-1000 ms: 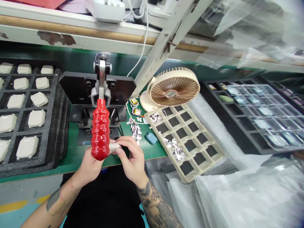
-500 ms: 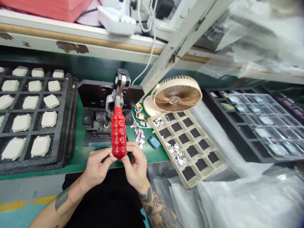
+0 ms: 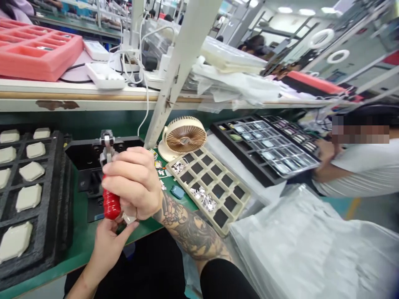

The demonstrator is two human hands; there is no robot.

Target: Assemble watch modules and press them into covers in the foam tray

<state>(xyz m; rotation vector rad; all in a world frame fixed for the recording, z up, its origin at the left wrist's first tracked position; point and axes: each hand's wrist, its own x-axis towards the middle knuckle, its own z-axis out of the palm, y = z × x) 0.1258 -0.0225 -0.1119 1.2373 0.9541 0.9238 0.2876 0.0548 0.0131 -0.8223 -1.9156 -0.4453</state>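
Red, ribbed and glossy, the plastic grip of the press lever (image 3: 111, 205) shows only at its lower end, because the right hand (image 3: 134, 182) is wrapped around the upper part in a closed fist. The tattooed right forearm (image 3: 190, 232) slopes down from it toward the near edge of the bench. Above the fist the bare metal shank of the lever (image 3: 107, 146) rises to the black hand press (image 3: 83, 154), which stands on the green bench mat (image 3: 81, 236) toward the back edge.

Directly below the fist the left hand (image 3: 109, 243) reaches up from the near edge, fingers half open and curled. Its fingertips touch a small pale cream part (image 3: 128, 217) that peeks out just under the right hand, beside the bottom of the red grip. Whether the left hand truly pinches it I cannot tell.

At the left edge of the bench lies a black foam tray (image 3: 60, 182) with cream square casings (image 3: 28, 197) in its pockets. Right of the press stand a small beige desk fan (image 3: 183, 139) and a beige compartment tray (image 3: 215, 189) with scraps of silver foil (image 3: 204, 199), a small blue piece (image 3: 178, 191) just beside it. Farther right, a black tray of clear-wrapped parts (image 3: 264, 147) lies before another person in a white shirt (image 3: 364, 170).
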